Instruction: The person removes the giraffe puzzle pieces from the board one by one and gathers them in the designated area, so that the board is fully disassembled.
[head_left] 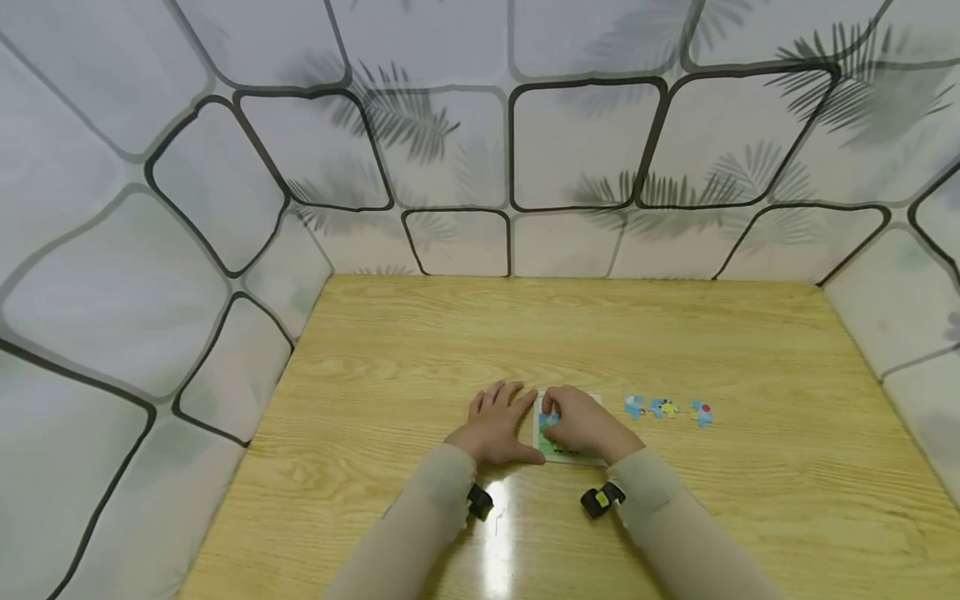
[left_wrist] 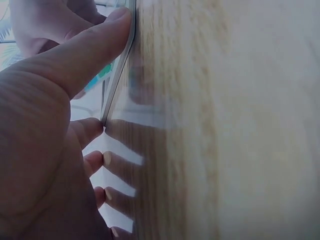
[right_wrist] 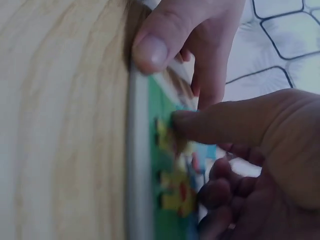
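Note:
A small jigsaw puzzle board (head_left: pixel 547 456) with a pale rim and a green and blue picture lies on the table. My left hand (head_left: pixel 495 425) rests at its left side with fingers spread; the thumb and index finger touch the rim. Over the board, my right hand (head_left: pixel 588 423) has its fingers curled and pinches a blue and green puzzle piece (left_wrist: pixel 95 80), mostly hidden by the hands. In the right wrist view, the right thumb (right_wrist: pixel 200 123) is low over the green picture, where yellow figures (right_wrist: pixel 177 195) show, blurred.
Right of the board lie loose puzzle pieces: a blue and white one (head_left: pixel 634 406), a blue one with yellow-green (head_left: pixel 664 407), and a blue one with a red spot (head_left: pixel 702 412). Patterned cloth (head_left: pixel 585 150) surrounds the wooden table (head_left: pixel 465 333) at the back and sides.

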